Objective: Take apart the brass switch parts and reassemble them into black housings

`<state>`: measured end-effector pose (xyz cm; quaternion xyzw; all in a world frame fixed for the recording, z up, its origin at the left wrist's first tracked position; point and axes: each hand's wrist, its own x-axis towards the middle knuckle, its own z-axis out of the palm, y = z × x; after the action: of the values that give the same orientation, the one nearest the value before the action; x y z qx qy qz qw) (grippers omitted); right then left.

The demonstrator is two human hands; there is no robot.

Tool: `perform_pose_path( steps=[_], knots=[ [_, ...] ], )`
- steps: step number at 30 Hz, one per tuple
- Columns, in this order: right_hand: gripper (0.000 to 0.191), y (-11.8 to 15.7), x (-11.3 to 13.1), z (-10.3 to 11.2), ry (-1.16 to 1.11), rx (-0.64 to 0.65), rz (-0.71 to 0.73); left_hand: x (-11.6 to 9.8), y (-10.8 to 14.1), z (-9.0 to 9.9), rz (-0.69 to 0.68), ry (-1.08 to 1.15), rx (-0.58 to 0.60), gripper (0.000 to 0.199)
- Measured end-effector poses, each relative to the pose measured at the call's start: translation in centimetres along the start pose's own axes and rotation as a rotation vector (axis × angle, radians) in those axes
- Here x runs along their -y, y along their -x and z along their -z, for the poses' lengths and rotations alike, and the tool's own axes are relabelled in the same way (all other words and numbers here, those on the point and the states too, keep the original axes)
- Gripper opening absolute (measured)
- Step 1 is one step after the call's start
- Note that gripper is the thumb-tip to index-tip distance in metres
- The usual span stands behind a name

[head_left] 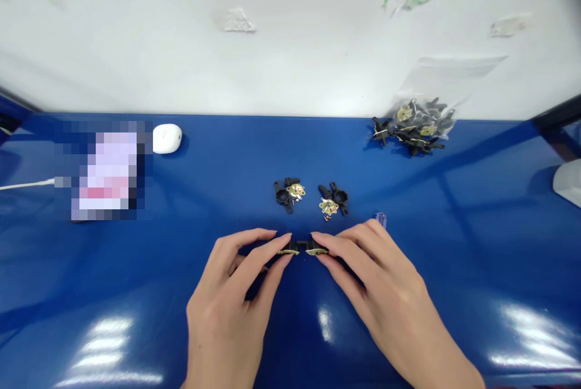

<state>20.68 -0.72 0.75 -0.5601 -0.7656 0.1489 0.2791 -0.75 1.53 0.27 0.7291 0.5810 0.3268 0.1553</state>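
My left hand pinches a small black part with a brass-coloured plate between thumb and fingers. Close beside it, my right hand pinches a similar black part with a brass-coloured plate. The two parts are nearly side by side, and whether they touch is too small to tell. Just beyond the hands lie two small groups of pieces: a black ring-shaped part with a brass plate, and another black ring-shaped part with a brass plate and tiny screws.
A clear bag of black and brass parts lies at the back right. A small purple transparent item is by my right hand. A white case and a blurred-out phone-like object are at the left. A white wall stands behind the blue table.
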Motion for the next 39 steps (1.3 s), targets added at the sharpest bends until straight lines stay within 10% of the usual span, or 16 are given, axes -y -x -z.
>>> perform_pose_path(
  steps=[39],
  knots=[
    [0.036, -0.10, 0.04, -0.05, 0.003, -0.001, -0.002, -0.06, -0.19, 0.18, -0.001, -0.011, 0.004, 0.020]
  ],
)
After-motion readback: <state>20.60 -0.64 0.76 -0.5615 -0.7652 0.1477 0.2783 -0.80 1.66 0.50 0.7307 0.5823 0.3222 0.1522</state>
